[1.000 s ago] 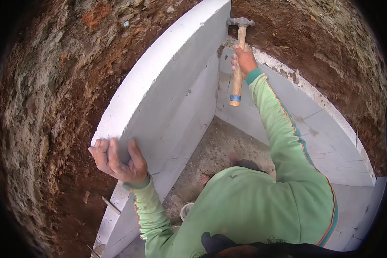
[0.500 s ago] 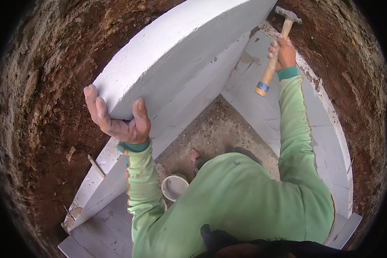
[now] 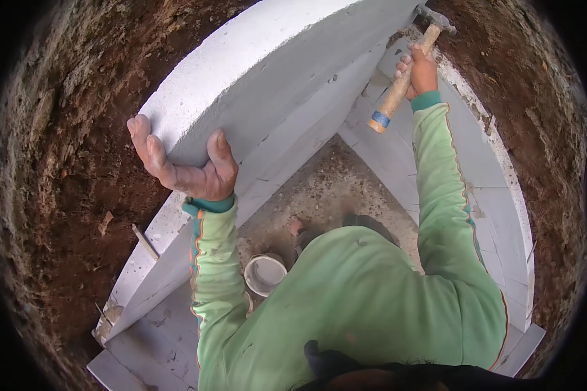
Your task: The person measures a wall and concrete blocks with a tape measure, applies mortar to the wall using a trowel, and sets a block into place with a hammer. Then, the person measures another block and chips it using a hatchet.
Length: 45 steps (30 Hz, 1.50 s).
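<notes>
My left hand (image 3: 192, 166) is cupped around the near end of a white block (image 3: 205, 81) on top of the left wall, fingers on its outer side and thumb on its inner face. The fingers are spread and bent against the block. My right hand (image 3: 419, 73) is closed round the wooden handle of a hammer (image 3: 392, 101). The hammer's metal head is up at the far end of the block, by the corner where the walls meet. The handle's blue and orange end points down to the left.
Grey block walls (image 3: 496, 176) stand on both sides, with brown soil (image 3: 65, 195) behind them. A white bucket (image 3: 265, 274) is on the rough floor (image 3: 336, 176) near a bare foot (image 3: 295, 225). A short stick (image 3: 145, 242) lies across the left wall's top.
The view has shifted, bringing the bucket into fuller sight. Over the last half second the hammer has moved slightly left, toward the block's far end. My left hand remains at the block's near end.
</notes>
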Each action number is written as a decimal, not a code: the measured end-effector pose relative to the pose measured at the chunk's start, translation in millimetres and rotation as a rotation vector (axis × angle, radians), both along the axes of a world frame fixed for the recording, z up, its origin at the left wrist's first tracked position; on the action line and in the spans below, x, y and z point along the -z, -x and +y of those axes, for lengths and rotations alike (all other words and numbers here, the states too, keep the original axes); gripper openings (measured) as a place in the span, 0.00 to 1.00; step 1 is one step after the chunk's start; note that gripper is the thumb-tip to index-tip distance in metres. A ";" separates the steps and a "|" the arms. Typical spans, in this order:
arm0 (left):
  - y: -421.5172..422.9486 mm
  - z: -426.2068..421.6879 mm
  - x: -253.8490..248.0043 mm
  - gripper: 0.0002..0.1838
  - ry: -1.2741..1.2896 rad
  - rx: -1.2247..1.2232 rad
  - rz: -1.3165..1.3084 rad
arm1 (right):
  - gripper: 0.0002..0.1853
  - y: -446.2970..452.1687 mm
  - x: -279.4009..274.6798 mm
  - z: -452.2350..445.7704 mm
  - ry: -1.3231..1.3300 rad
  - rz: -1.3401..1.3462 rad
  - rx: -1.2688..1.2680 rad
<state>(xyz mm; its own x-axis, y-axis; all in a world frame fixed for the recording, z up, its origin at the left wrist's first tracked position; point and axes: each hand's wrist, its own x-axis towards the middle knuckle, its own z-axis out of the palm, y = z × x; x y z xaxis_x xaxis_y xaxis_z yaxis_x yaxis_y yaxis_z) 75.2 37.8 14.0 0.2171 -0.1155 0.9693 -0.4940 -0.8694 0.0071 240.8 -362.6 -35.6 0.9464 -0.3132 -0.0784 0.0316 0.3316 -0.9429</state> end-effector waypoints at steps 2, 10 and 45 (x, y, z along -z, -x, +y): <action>3.6 -3.0 1.8 0.45 0.020 -0.058 -0.005 | 0.15 3.7 -5.4 -1.8 0.014 0.006 -0.032; 39.4 -131.5 34.0 0.38 -0.188 0.002 0.317 | 0.15 54.7 -4.9 -30.3 0.066 0.049 -0.015; -148.3 -240.3 -13.3 0.46 -0.665 -0.734 0.288 | 0.14 5.3 42.4 -50.1 0.595 -0.208 -0.108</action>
<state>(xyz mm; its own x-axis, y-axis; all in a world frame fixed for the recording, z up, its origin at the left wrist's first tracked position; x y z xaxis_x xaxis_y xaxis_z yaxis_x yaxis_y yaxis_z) 223.5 -202.4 27.3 0.6642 -0.3543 0.6582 0.1047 -0.8278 -0.5512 235.5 -412.8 -78.0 0.9518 -0.1492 0.2681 0.2293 -0.2351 -0.9446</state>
